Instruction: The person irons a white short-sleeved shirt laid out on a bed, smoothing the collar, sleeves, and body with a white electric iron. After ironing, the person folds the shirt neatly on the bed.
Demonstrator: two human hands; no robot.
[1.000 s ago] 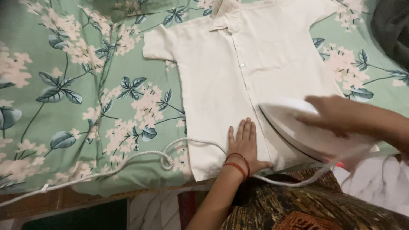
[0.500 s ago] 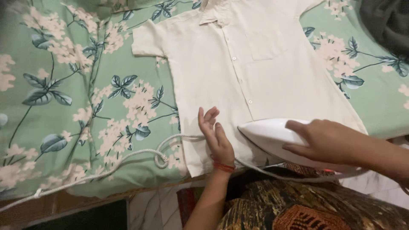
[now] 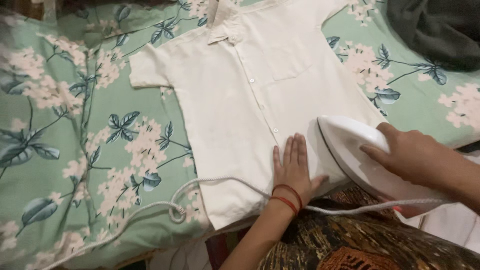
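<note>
Now, mid-press, the right hand (image 3: 420,157) clamps the handle of the white plastic iron (image 3: 360,155) on the hem of the cream short-sleeved cotton shirt (image 3: 250,110), left hand (image 3: 294,167) flat with fingers together beside it, so I judge the next glide needs taut cloth.

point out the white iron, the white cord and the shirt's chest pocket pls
white plastic clothes iron (image 3: 350,145): head view, on its upper shell, ahead of the right hand.
white braided cord (image 3: 175,212): head view, on the loop lying on the green floral sheet.
chest pocket of the cream short-sleeved shirt (image 3: 287,62): head view, pocket's middle.
</note>
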